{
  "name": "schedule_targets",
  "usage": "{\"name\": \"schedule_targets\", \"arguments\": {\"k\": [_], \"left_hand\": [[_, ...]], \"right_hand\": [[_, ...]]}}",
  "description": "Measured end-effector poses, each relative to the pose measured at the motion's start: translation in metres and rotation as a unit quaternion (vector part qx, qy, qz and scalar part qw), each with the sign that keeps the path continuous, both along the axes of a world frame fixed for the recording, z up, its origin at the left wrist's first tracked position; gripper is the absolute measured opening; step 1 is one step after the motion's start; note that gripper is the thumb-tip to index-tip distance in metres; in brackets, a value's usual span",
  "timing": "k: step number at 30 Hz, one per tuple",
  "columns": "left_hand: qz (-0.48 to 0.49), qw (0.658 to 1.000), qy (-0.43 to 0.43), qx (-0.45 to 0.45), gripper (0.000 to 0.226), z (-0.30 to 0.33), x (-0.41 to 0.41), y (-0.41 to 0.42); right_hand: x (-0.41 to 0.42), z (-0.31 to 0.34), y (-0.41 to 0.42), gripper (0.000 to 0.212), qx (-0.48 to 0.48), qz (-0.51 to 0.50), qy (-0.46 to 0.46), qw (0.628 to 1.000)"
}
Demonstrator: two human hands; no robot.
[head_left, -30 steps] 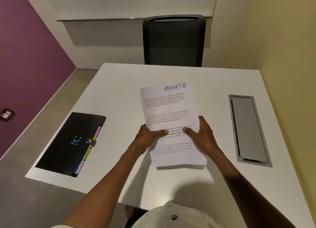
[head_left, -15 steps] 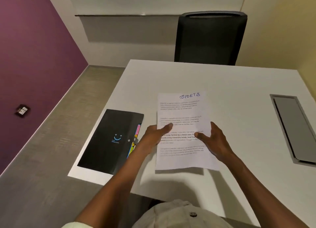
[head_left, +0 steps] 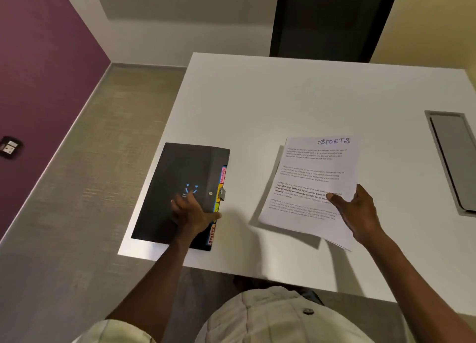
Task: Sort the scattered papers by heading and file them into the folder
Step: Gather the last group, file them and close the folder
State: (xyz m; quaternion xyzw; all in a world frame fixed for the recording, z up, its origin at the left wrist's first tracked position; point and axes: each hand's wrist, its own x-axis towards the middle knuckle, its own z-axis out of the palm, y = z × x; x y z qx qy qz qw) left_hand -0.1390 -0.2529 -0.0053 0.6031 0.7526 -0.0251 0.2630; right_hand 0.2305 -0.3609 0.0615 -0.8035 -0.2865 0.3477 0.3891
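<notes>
Left hand (head_left: 192,212) off the papers now, moved across to the black folder (head_left: 180,188) near the left edge of the table (head_left: 283,98); half a second ago both hands on the sheets. Fingers spread flat on the folder's cover, thumb out toward the coloured tabs (head_left: 219,196) along its right edge, pressing rather than gripping. Folder closed, snap flap at the middle of the tab side apparently fastened.

Right hand (head_left: 360,214) alone with the papers (head_left: 311,180), thumb on top and fingers underneath at the right edge, pinching the stack. Top sheet headed "SPORTS" in blue handwriting; stack lifted at the near edge, casting a shadow on the table, well apart from the folder. More than one sheet, judging by the edges peeking out at the near corner.

Meaning for the task: sorting of this bundle seemingly settled, filing about to begin. Likely next: flap undone, folder opened, the pocket with the tab marked "SPORTS" (head_left: 211,235) at the near end found. One-handed hold on loose sheets a risk of fanning or slipping.
</notes>
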Motion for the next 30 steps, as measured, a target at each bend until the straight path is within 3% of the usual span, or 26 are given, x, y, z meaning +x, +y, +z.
{"name": "schedule_targets", "arguments": {"k": [8,14,16,19,23,26,30], "left_hand": [[0.006,1.000,-0.008,-0.009,0.123,-0.015,0.011,0.004],[-0.021,1.000,0.016,-0.009,0.112,-0.006,0.019,0.003],[-0.052,0.997,0.049,0.009,0.098,-0.004,0.021,0.002],[-0.145,0.980,0.116,0.066,0.054,0.003,0.028,0.002],[-0.263,0.935,0.187,0.144,0.021,0.020,0.037,-0.006],[-0.290,0.917,0.221,0.161,0.030,0.043,0.036,-0.004],[-0.221,0.964,0.072,0.127,0.065,0.080,0.044,0.026]], "right_hand": [[-0.021,0.006,0.023,0.041,0.002,0.030,-0.009,1.000],[-0.028,0.008,0.024,0.040,0.002,0.032,-0.010,0.999],[-0.029,0.008,0.023,0.040,0.002,0.031,-0.009,0.999],[-0.028,0.008,0.020,0.039,0.004,0.026,-0.004,1.000],[-0.027,0.009,0.015,0.038,0.014,0.028,0.006,1.000],[-0.027,0.011,0.014,0.038,0.018,0.031,-0.013,0.999],[-0.029,0.020,0.022,0.047,0.031,0.044,-0.047,0.997]]}}
